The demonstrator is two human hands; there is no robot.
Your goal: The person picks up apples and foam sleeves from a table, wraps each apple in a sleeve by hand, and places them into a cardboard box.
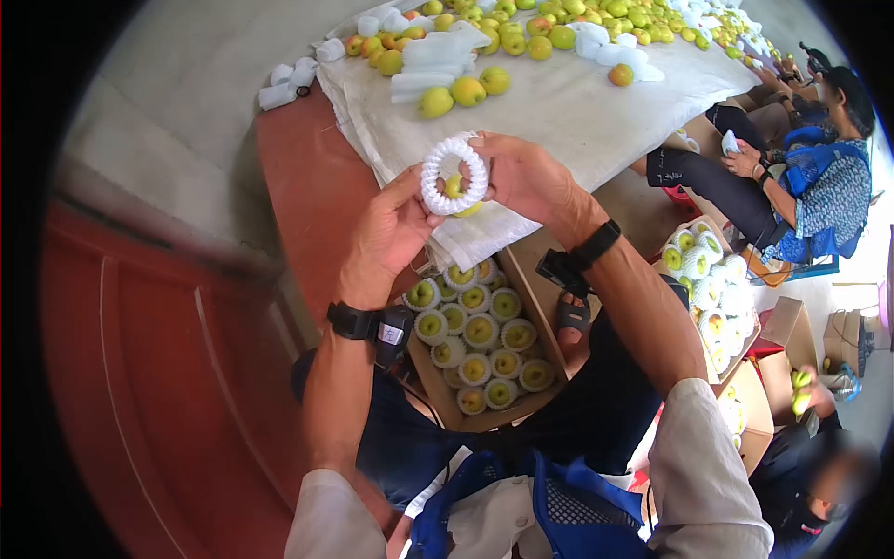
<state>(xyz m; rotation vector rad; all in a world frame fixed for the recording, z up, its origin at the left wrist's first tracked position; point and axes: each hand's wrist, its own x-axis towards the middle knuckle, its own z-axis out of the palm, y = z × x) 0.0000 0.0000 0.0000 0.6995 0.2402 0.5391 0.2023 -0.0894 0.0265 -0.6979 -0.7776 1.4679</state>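
Observation:
Both of my hands hold a white foam net sleeve (432,189) stretched into a ring above the front of the covered table. The fingers of my left hand (396,224) pinch its left and lower rim. My right hand (526,177) grips the right side, thumb and fingers closed at the edge. A yellow-green apple (467,212) shows through the ring and just below it; I cannot tell whether it is held. Below my hands, between my legs, an open cardboard box (549,352) holds apples in foam nets, stems up.
Loose apples (512,42) and stacks of foam sleeves (438,61) lie on the white sheet (577,121). A red door (158,354) stands at left. At right, a seated person (819,186) and another person (810,466) work beside boxes of netted apples (712,289).

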